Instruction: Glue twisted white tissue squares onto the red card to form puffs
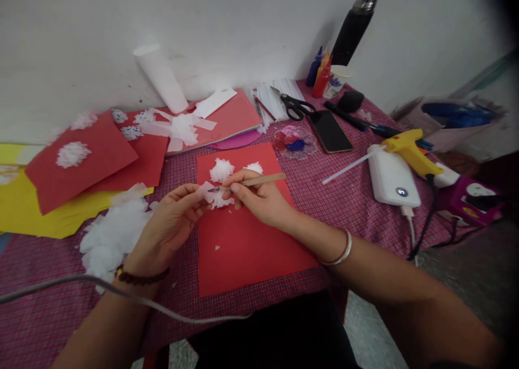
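My left hand (178, 215) pinches a small piece of white tissue paper (206, 188) over the red paper sheet (247, 250). In my right hand (259, 198) is a slim paintbrush (263, 179) with a light wooden handle, its dark tip touching or very near the tissue piece. Several white ruffled paper puffs are on the red sheet. One puff (221, 170) shows just above my hands, another (254, 167) sits behind my right hand, and a third is partly hidden under my fingers. Beside my left wrist lies a heap of white tissue pieces (115, 231).
A palette (295, 142) with red and blue paint, a phone (330, 131) and scissors (295, 105) lie behind the sheet. To the right are a yellow glue gun (411, 150) and white power bank (393, 177). Paint bottles (322, 79) stand at the back. A grey cable (162, 308) crosses the foreground.
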### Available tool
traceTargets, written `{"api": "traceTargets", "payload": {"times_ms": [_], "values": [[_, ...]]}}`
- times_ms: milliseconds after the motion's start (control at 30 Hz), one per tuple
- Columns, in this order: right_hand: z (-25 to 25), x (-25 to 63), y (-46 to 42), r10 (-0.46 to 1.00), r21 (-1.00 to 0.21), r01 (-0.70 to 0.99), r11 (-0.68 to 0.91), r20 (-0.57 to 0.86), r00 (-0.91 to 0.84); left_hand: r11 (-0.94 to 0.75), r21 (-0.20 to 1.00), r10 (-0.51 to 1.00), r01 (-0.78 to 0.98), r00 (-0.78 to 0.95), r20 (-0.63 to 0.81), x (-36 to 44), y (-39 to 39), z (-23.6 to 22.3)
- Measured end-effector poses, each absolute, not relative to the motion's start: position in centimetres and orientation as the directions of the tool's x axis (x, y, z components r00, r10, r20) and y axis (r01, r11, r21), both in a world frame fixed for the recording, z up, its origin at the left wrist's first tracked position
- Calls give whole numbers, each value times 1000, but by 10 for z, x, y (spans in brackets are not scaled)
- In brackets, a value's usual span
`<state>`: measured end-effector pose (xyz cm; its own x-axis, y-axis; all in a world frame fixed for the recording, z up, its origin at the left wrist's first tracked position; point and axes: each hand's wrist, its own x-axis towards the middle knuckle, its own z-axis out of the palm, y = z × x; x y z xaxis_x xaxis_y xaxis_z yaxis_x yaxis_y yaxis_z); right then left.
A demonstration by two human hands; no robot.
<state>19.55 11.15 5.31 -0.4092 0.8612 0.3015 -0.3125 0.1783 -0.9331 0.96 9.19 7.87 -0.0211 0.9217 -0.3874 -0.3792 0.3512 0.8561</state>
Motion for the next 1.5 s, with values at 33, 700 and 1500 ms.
{"api": "traceTargets", "payload": {"times_ms": [33,700,1500], "values": [[54,196,111,864,-934,-309,177,298,-405,331,875,929,-354,-40,-368,10,91,78],[56,197,111,873,-936,-295,193,301,-384,190,871,954,-454,-122,-272,15,91,78],[63,194,108,907,-852,-466,-237,-23,-420,-325,832,919,449,-57,389,26,64,87]]}}
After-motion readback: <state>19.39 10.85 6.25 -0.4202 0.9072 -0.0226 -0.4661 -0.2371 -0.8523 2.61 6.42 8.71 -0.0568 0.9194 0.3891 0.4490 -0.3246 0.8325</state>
